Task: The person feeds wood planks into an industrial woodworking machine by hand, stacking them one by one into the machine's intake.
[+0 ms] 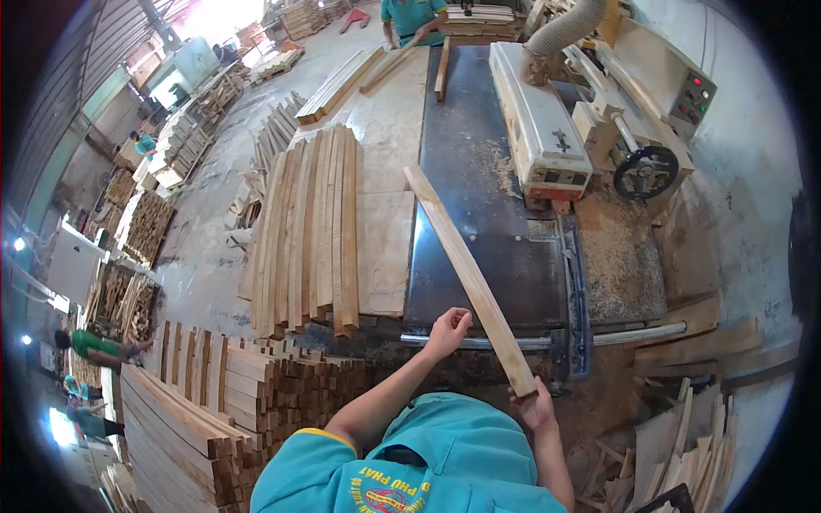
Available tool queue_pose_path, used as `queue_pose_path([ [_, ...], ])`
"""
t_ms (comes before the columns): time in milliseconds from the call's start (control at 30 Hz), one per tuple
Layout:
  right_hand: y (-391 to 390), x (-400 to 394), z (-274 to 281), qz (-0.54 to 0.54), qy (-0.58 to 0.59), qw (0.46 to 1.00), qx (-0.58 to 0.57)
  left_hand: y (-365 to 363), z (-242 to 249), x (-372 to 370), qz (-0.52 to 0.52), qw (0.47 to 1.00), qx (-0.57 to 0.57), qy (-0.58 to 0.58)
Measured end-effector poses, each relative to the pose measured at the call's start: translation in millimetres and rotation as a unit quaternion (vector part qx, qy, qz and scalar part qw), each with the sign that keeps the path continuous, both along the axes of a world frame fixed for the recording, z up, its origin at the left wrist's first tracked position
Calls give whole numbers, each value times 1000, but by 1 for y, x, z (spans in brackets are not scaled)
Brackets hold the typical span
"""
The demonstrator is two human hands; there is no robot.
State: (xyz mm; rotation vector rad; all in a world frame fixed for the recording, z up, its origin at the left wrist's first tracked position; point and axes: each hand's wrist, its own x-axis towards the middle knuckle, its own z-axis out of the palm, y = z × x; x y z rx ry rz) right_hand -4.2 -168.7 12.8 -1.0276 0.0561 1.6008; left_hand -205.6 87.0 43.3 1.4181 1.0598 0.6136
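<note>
A long pale wooden strip (470,278) lies slantwise over the dark metal machine table (462,137), its far end near the table's left edge. My right hand (534,405) grips the near end of this strip, past the table's front edge. Left of the strip, my left hand (450,332) is curled with its fingers closed, apart from the wood; whether anything small is inside is hidden. A row of wooden strips (312,231) lies side by side on the board to the left.
A white machine housing (540,128) with a black handwheel (646,173) stands at the right. A metal rail (641,333) crosses the front. Stacked timber (197,410) is at lower left, scrap wood (693,445) at lower right. A co-worker (414,19) handles wood beyond the table.
</note>
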Motion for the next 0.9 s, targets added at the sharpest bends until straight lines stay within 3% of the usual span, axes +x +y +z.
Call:
queue_pose_path([
  [133, -80, 16, -6, -65, 38, 996, -36, -2, -25, 27, 3, 1000, 16, 26],
  [233, -139, 15, -3, -84, 7, 995, -47, -20, -20, 51, -55, 994, 18, 87],
  [333, -187, 6, -4, -89, -9, 993, -82, -47, -22, 75, -206, 971, 66, 102],
  [467, -242, -19, -10, -145, 13, 981, -128, -75, 9, 102, -288, 951, 31, 111],
  [533, -262, -33, -10, -181, 32, 974, -130, -85, -17, 116, -296, 950, 71, 71],
  [567, -272, -40, -13, -183, -7, 976, -117, -90, -33, 121, -291, 950, 109, 31],
  [900, -281, -64, -9, -233, -202, 939, -149, -110, -47, 167, -349, 920, 169, 52],
])
